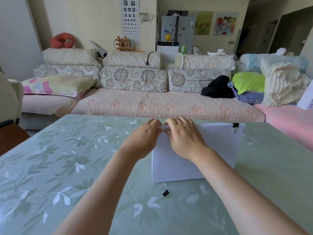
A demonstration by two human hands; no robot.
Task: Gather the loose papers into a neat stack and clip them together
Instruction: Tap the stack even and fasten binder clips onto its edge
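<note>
White paper stack (218, 146) lies flat on the pale green glass tabletop with white leaf pattern (59, 158), right of centre, edges squared as far as can be seen. Its far right corner carries a small black binder clip with silver wire handles (235, 127), clamped on, handles folded toward the viewer over the top sheet. A second black binder clip with wire handles (164, 191) sits loose on the glass just beside the stack's near left corner, touching no paper. Left hand (144, 139) and right hand (183, 138) meet at the stack's far left corner, fingers curled down over the far edge, knuckles up. Both sets of fingers are closed around that corner; a strip of white paper shows between the two hands. Fingertips are hidden behind the edge and under the knuckles, so whether a clip is pinched there cannot be told. The right forearm crosses the stack's near right portion and hides its near right corner. The left forearm covers part of the stack's left edge. Sheet count unreadable; side of the pile too thin and pale to resolve. Behind the table, a long sofa with floral cushions (135, 92) runs across the view.
</note>
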